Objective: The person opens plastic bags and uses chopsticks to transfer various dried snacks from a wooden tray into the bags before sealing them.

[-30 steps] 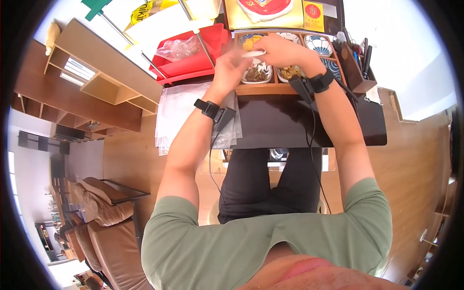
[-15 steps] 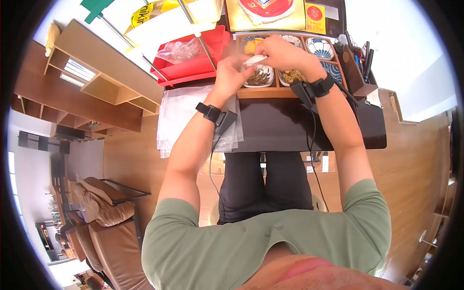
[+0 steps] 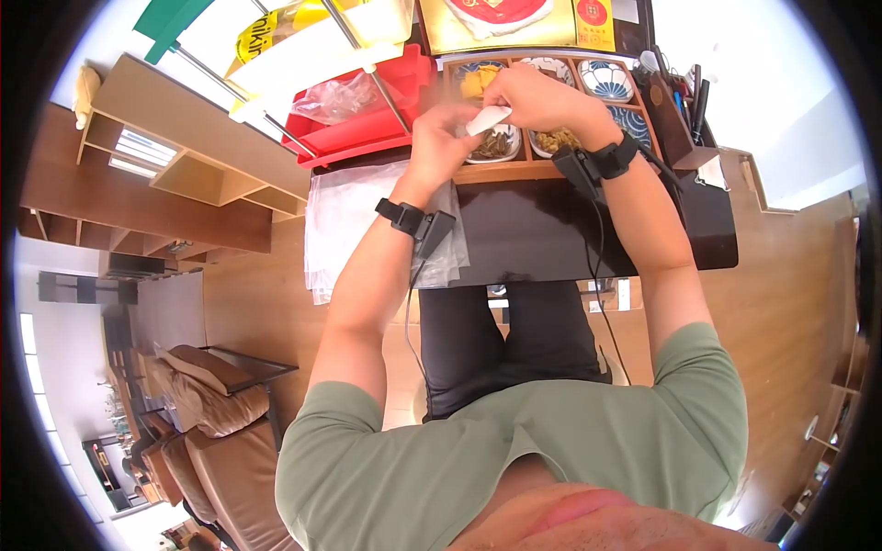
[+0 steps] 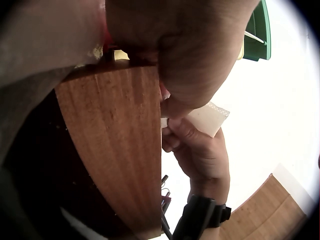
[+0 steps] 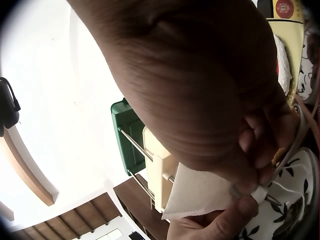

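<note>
Both hands meet over the wooden divided tray (image 3: 524, 172) in the head view. My right hand (image 3: 544, 99) pinches a small white tea bag (image 3: 488, 119) at its upper end. The fingers of my left hand (image 3: 435, 145) pinch it from the other side. In the left wrist view the crimped edge of the tea bag (image 4: 210, 118) sticks out between the hands. Just below the hands sits a patterned bowl of brown dried strips (image 3: 497, 144). Yellow pieces (image 3: 478, 83) fill a bowl behind them, and a bowl of yellow-brown bits (image 3: 555, 140) lies under the right wrist.
Clear plastic bags (image 3: 354, 230) lie on the dark table (image 3: 551, 230) under the left forearm. A red bin (image 3: 404, 87) stands at the left. A brown pen holder (image 3: 675, 129) is at the right, and a gold box (image 3: 436, 28) at the back.
The white tea bag has turned from a thin edge-on strip to show more of its flat face. My left hand has shifted slightly; my right hand has stayed nearly in place.
</note>
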`<move>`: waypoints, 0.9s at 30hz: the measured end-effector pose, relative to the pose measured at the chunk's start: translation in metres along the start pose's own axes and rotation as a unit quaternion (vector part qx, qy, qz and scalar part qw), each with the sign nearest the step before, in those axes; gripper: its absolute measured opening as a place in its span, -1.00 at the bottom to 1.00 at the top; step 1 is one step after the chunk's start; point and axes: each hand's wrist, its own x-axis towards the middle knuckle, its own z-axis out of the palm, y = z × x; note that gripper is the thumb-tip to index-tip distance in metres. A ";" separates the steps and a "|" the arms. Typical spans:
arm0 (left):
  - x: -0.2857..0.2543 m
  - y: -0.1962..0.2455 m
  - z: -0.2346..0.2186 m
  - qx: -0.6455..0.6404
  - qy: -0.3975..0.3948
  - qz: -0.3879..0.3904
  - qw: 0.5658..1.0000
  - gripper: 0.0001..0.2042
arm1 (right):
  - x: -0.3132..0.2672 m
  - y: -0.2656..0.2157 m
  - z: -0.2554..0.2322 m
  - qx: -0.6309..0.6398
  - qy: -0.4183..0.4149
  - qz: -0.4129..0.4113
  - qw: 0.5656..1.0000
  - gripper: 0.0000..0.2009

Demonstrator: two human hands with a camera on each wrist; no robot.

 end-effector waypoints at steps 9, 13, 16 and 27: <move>0.000 0.008 -0.006 0.045 -0.016 0.012 0.999 -0.88 | 0.000 0.007 -0.009 0.014 -0.069 0.079 0.994 -0.81; 0.001 0.010 -0.005 0.044 -0.026 -0.002 0.999 -0.89 | -0.002 0.014 -0.008 0.022 -0.002 0.003 1.000 -0.81; 0.001 0.012 -0.004 0.027 -0.025 -0.008 0.999 -0.90 | -0.002 0.005 -0.009 0.051 0.002 0.008 0.999 -0.80; 0.000 -0.006 -0.004 0.012 -0.040 -0.020 0.999 -0.83 | -0.004 0.006 -0.011 -0.039 0.024 -0.019 0.999 -0.79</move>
